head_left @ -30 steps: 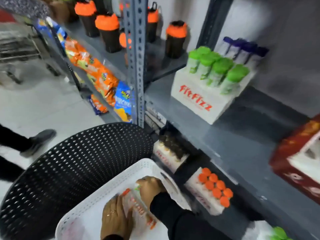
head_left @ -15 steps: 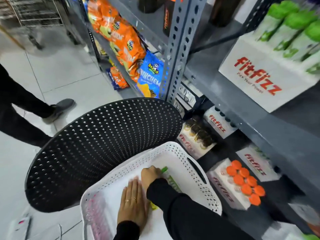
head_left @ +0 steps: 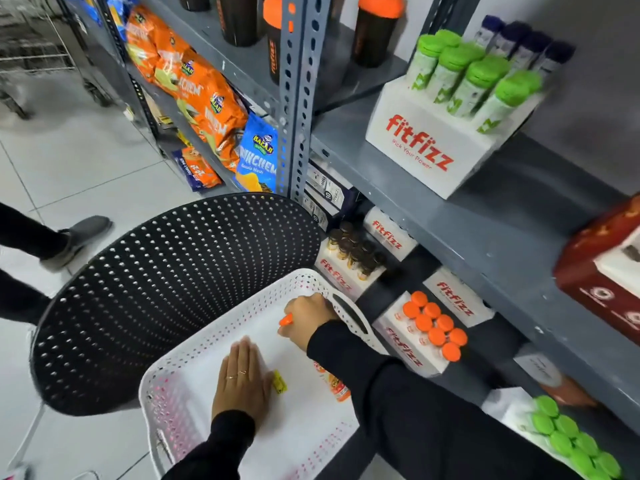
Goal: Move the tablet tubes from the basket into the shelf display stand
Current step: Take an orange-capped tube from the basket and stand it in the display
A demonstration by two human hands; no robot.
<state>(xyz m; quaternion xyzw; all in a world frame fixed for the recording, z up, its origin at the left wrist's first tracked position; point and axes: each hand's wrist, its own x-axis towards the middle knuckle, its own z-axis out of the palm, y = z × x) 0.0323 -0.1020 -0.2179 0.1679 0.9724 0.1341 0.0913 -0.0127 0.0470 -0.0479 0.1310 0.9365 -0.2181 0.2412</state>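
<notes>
A white perforated basket (head_left: 242, 317) rests on a black perforated chair (head_left: 166, 282) in front of the shelves. My right hand (head_left: 309, 318) is inside the basket at its far end, closed around an orange-capped tablet tube (head_left: 286, 320). My left hand (head_left: 242, 382) lies flat and open on the basket floor. A yellow tube end (head_left: 279, 382) shows beside it, and another orange tube (head_left: 334, 384) lies partly under my right sleeve. A white fitfizz display stand (head_left: 408, 344) with several orange-capped tubes sits on the lower shelf to the right of the basket.
The grey metal shelf (head_left: 450, 223) holds a fitfizz stand (head_left: 426, 147) with green-capped and purple-capped tubes, and a red box (head_left: 602, 271). Lower down are brown-capped tubes (head_left: 353, 251) and green-capped tubes (head_left: 568, 434). Snack bags (head_left: 197, 95) fill the left shelves. A person's shoe (head_left: 76, 237) is on the tiled floor.
My right hand has moved to the basket's far end and now grips an orange-capped tube instead of the green one. My left hand stays flat. The view has tilted up a little.
</notes>
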